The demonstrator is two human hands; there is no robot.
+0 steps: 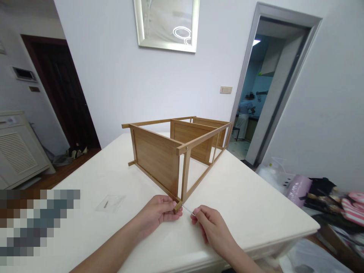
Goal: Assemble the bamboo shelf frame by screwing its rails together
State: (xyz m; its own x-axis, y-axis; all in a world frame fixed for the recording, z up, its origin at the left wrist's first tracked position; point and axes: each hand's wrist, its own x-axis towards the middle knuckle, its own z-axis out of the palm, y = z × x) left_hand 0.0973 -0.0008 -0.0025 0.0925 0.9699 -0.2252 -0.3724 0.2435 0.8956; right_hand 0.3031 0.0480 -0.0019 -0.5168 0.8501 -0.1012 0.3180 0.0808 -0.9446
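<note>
The person's right hand (pixel 212 225) pinches a thin metal rod (pixel 188 209) between thumb and fingers, the rod slanting toward the left hand (pixel 159 214) and meeting the near lower corner of the wooden rack (pixel 156 163). The left hand is closed around the short leg end (pixel 178 207) at that same corner, thumb on the near side and fingers curled beneath.

The rack lies on its side on the white bench (pixel 250 206), stretching away from both hands, its three shelf panels standing upright between the long rails. To the left of the left hand, apart from it, a small clear bag (pixel 110 203) lies flat on the bench with a small brownish piece in it.

Beyond the bench edge, to the right of the right hand, are a purple roll (pixel 298 189), a pink-striped cloth (pixel 354 206) and other items. Far left of the hands stand a slatted cabinet (pixel 18 149) and a dark door (pixel 61 81). Ahead, past the rack, the wall holds a framed panel (pixel 167 24) and a switch (pixel 226 90); through the doorway at right, a person (pixel 245 110) stands by a counter.
</note>
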